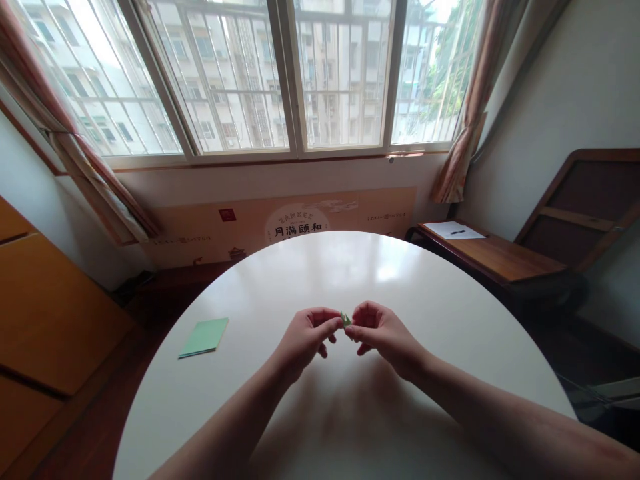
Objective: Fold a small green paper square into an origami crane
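Between my two hands is a small piece of folded green paper [347, 320], with pointed tips sticking up. My left hand [311, 333] pinches its left side between thumb and forefinger. On the other side, my right hand [379, 328] pinches it in the same way. Both hands hover above the white round table [320, 280], their lower fingers curled. Fingertips cover much of the paper, so its full shape cannot be made out. A stack of green square paper [204, 337] lies flat on the table to the left.
Beyond the table, a printed banner [240, 230] runs along the wall under the barred windows [345, 80]. At the right stands a wooden chair or bench [500, 253] bearing a white sheet [445, 229] and a dark pen [457, 232]. An orange-brown cabinet [50, 313] is at the left.
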`<control>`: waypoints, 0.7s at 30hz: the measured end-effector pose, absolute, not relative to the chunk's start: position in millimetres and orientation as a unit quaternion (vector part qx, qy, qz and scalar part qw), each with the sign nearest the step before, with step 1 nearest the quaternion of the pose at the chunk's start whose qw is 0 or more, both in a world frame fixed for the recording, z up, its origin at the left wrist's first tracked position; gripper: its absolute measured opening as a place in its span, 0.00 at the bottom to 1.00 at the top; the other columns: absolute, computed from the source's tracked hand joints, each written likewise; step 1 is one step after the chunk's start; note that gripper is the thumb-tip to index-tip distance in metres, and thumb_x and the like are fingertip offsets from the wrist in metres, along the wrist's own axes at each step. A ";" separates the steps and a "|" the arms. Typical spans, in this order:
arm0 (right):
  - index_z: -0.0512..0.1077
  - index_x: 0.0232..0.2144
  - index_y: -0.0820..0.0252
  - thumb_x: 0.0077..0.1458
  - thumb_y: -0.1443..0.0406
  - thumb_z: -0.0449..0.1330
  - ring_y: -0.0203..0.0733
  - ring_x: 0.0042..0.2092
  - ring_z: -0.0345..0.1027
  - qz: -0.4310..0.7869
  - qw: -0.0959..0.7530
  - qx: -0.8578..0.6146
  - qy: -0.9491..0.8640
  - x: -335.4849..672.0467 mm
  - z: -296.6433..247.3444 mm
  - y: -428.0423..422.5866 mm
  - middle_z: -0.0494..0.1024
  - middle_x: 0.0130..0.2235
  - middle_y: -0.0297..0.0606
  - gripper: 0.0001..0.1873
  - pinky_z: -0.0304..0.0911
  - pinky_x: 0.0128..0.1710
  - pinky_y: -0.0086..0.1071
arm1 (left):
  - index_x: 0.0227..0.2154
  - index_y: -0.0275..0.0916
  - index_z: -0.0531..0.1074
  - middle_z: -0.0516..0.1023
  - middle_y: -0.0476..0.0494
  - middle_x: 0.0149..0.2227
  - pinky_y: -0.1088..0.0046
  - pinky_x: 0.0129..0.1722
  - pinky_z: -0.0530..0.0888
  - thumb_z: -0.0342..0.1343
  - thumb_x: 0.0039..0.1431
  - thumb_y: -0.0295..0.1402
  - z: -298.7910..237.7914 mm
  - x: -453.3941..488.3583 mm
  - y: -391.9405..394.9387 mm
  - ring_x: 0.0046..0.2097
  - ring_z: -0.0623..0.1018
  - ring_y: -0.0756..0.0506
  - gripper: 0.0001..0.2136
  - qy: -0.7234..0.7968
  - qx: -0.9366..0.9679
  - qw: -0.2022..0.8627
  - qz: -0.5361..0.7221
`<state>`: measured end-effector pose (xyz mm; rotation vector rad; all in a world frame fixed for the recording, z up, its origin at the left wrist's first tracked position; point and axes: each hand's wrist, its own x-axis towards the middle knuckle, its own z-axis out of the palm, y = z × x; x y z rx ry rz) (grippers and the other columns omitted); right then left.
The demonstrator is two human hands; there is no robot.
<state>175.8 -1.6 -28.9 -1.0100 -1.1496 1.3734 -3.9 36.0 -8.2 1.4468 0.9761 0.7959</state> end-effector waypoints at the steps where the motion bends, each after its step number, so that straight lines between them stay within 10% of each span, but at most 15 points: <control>1: 0.72 0.33 0.60 0.42 0.59 0.74 0.38 0.31 0.68 0.590 0.508 -0.416 -0.471 175.6 -27.8 -1.9 0.75 0.28 0.32 0.20 0.66 0.26 0.29 | 0.34 0.33 0.79 0.76 0.44 0.26 0.80 0.18 0.67 0.65 0.51 0.39 -7.2 -5.1 36.9 0.28 0.72 0.49 0.13 0.415 0.618 0.574 0.342; 21: 0.74 0.28 0.62 0.47 0.63 0.70 0.34 0.28 0.62 0.688 0.446 -0.329 -0.468 178.4 -14.9 -11.0 0.68 0.26 0.31 0.09 0.69 0.24 0.27 | 0.30 0.34 0.78 0.75 0.47 0.23 0.81 0.17 0.69 0.66 0.52 0.33 11.4 -14.2 33.5 0.25 0.72 0.51 0.07 0.302 0.665 0.606 0.316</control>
